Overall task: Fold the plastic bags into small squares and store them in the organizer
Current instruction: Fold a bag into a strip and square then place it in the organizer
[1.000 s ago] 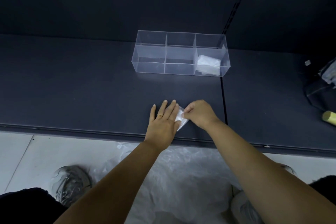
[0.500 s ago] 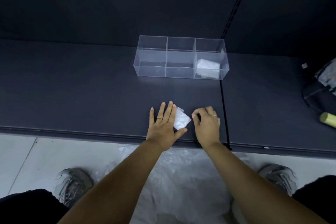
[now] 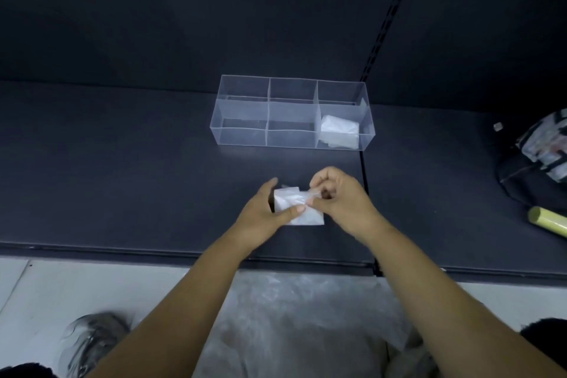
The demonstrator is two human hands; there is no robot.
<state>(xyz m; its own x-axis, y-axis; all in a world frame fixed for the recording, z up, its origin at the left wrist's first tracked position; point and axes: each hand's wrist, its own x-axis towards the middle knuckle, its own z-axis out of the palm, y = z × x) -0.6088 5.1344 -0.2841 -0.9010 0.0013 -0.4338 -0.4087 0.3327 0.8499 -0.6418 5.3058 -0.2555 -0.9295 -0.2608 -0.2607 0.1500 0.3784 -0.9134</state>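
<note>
At the far left bottom, a grey shoe stands blurred on the pale floor. Above it, a dark shelf surface stretches across the view.

The left hand reaches in over the shelf's front edge. Its thumb lies across the top of a small folded plastic bag and its fingers curve round the bag's far left edge, so it holds the bag between thumb and fingers. The bag is a whitish, roughly square packet, near the front of the shelf and well in front of the organizer; whether it rests flat on the surface or is slightly lifted cannot be told.

Behind the hands stands the clear organizer, with two rows of three compartments. Its near right compartment holds another folded white bag.

Below the shelf, between the forearms, a heap of loose clear plastic lies on the floor.

The right hand meets the bag's right side with its fingers curled, pinching a thin flap of the plastic at the upper right edge.

At the far right, a dark pouch with printed patches sits on the shelf, and just in front of it lies a yellowish cylinder.
</note>
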